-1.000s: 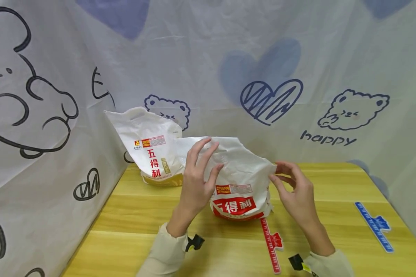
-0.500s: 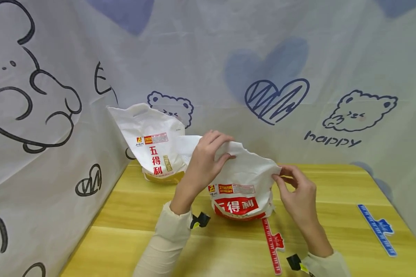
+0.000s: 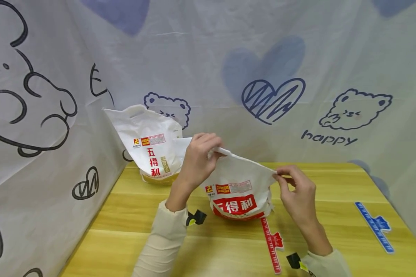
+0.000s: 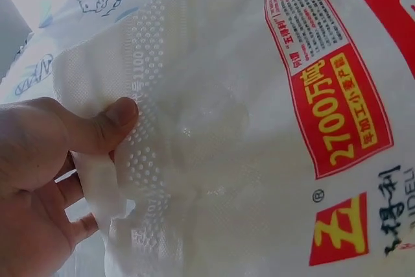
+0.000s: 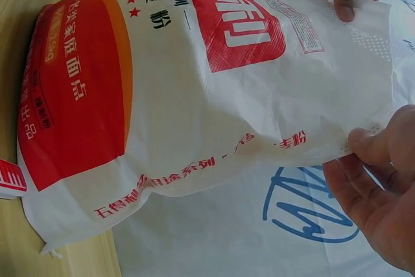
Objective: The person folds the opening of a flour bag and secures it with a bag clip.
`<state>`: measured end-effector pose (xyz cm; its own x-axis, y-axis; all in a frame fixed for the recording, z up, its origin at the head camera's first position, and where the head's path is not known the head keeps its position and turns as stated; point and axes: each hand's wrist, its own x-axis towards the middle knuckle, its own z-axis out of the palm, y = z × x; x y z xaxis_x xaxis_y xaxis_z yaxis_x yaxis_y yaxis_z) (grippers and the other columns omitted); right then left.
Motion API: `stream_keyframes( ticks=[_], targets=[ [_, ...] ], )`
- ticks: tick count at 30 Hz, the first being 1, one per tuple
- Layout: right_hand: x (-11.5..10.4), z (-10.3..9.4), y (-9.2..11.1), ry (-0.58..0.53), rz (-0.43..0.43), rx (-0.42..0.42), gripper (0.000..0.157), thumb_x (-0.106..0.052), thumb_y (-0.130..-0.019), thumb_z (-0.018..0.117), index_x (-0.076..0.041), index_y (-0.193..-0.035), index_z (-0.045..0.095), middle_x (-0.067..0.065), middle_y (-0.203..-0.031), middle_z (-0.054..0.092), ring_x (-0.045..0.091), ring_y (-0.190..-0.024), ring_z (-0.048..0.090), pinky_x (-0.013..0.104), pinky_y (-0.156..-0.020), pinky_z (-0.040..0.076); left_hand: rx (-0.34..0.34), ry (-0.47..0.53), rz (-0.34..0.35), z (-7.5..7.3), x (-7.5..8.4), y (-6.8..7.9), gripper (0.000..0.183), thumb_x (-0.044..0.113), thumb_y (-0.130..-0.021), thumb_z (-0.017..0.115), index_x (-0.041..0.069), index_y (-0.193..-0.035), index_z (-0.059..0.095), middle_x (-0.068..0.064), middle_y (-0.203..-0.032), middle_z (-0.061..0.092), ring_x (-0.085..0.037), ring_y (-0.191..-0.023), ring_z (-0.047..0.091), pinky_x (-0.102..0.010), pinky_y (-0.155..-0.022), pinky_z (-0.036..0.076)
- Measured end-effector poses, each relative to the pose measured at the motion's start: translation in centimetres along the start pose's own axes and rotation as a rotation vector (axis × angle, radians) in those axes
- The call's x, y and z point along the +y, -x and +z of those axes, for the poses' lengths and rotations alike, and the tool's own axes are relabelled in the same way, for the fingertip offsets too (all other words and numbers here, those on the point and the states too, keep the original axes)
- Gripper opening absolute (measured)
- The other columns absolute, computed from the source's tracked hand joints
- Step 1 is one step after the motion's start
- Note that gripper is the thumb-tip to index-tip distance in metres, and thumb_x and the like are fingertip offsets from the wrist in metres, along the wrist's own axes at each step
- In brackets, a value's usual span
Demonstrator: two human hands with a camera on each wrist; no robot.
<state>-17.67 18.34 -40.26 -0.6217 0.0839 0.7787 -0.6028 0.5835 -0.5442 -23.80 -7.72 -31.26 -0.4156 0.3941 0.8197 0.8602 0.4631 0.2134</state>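
Note:
A white flour bag (image 3: 234, 204) with red print stands on the table, its top drawn into a flat, straight edge. My left hand (image 3: 198, 159) pinches that edge at the left part. In the left wrist view, the thumb of this hand (image 4: 39, 167) presses on the dotted band by the handle slot. At the opposite corner, my right hand (image 3: 299, 192) pinches the edge between thumb and fingers, as the right wrist view of the hand (image 5: 382, 173) also shows. Just in front of the bag lies a red ruler-marked strip (image 3: 272, 246) with a bear-shaped tab.
A second white flour bag (image 3: 150, 142) with a gold base stands behind and to the left, its top upright. A similar blue strip (image 3: 374, 227) lies at the right of the wooden table (image 3: 124, 231). Printed cloth walls (image 3: 208, 69) enclose the back and sides.
My left hand has gone from loosely spread fingers at the bag's top to pinching its edge. The top has been pulled straighter and lower. My right hand keeps its hold on the corner.

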Motion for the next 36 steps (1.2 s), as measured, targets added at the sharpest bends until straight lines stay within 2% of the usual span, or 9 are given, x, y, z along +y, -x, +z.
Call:
stream_keyframes(
  ticks=[3,6,11,15,19,23,28,32,36],
  targets=[
    [0.0,0.0,0.0,0.002,-0.001,-0.013,0.022,0.018,-0.084,0.073,0.003,-0.098,0.069,0.010,-0.094,0.071,0.022,-0.086,0.068,0.008,-0.082,0.051,-0.011,-0.004,0.011,-0.3,0.0,0.0,0.021,-0.008,-0.083,0.079,0.008,-0.080,0.065,-0.003,-0.080,0.064,-0.022,-0.083,0.062,-0.043,-0.092,0.048],
    [-0.1,-0.2,0.0,-0.010,0.002,-0.040,0.021,0.016,-0.085,0.074,0.002,-0.099,0.069,0.009,-0.096,0.070,0.022,-0.088,0.068,0.009,-0.083,0.052,-0.062,-0.010,0.001,-0.6,0.3,0.0,0.018,-0.005,-0.083,0.080,0.008,-0.085,0.068,-0.002,-0.084,0.066,-0.021,-0.086,0.060,-0.042,-0.093,0.047],
    [0.0,-0.7,-0.1,-0.112,0.052,-0.159,0.020,0.008,-0.088,0.075,-0.005,-0.102,0.069,0.004,-0.107,0.069,0.013,-0.101,0.066,0.017,-0.088,0.055,-0.191,-0.003,-0.025,-1.5,1.0,0.1,0.021,0.018,-0.085,0.086,0.013,-0.102,0.075,0.001,-0.103,0.074,-0.018,-0.102,0.063,-0.046,-0.109,0.038],
    [-0.1,-1.0,0.0,-0.173,0.099,-0.245,0.017,0.001,-0.094,0.072,-0.010,-0.107,0.068,0.003,-0.117,0.070,0.010,-0.107,0.067,0.019,-0.096,0.052,-0.250,0.009,-0.061,-1.8,1.6,0.3,0.018,0.033,-0.097,0.072,0.017,-0.104,0.077,0.004,-0.109,0.074,-0.016,-0.108,0.061,-0.053,-0.118,0.027],
    [-0.3,-1.1,0.0,-0.176,0.121,-0.257,0.014,-0.001,-0.100,0.064,-0.010,-0.108,0.070,0.004,-0.117,0.071,0.010,-0.106,0.067,0.017,-0.097,0.049,-0.267,0.002,-0.104,-1.9,1.8,0.6,0.022,0.027,-0.104,0.059,0.016,-0.105,0.079,0.004,-0.109,0.074,-0.017,-0.111,0.062,-0.055,-0.120,0.022],
    [-0.4,-0.9,-0.1,-0.161,0.155,-0.232,0.011,-0.003,-0.100,0.065,-0.010,-0.105,0.071,0.001,-0.113,0.072,0.011,-0.103,0.066,0.016,-0.093,0.052,-0.287,-0.016,-0.117,-1.9,1.6,0.7,0.018,0.022,-0.100,0.065,0.013,-0.110,0.077,0.000,-0.113,0.074,-0.019,-0.114,0.064,-0.053,-0.124,0.017],
    [-0.4,-0.4,-0.1,-0.125,0.172,-0.215,0.010,-0.005,-0.096,0.072,-0.008,-0.106,0.071,0.000,-0.109,0.072,0.013,-0.101,0.067,0.016,-0.093,0.052,-0.289,0.000,-0.144,-2.2,1.2,1.1,0.024,0.008,-0.095,0.071,0.007,-0.118,0.073,-0.006,-0.118,0.072,-0.023,-0.116,0.064,-0.047,-0.126,0.012],
    [-0.3,-0.2,0.0,-0.094,0.189,-0.209,0.018,-0.007,-0.095,0.074,-0.007,-0.112,0.070,0.002,-0.110,0.072,0.015,-0.101,0.067,0.018,-0.093,0.053,-0.268,-0.030,-0.179,-2.3,0.9,1.3,0.026,0.014,-0.091,0.079,0.007,-0.116,0.074,-0.004,-0.112,0.074,-0.022,-0.111,0.065,-0.046,-0.126,0.013],
    [0.0,0.0,0.2,-0.074,0.188,-0.211,0.020,-0.008,-0.094,0.074,-0.008,-0.115,0.072,0.002,-0.111,0.072,0.016,-0.101,0.066,0.017,-0.091,0.053,-0.257,-0.057,-0.171,-2.2,0.9,1.4,0.020,0.018,-0.089,0.081,0.010,-0.107,0.077,0.000,-0.102,0.073,-0.020,-0.103,0.064,-0.048,-0.126,0.015]
  ],
)
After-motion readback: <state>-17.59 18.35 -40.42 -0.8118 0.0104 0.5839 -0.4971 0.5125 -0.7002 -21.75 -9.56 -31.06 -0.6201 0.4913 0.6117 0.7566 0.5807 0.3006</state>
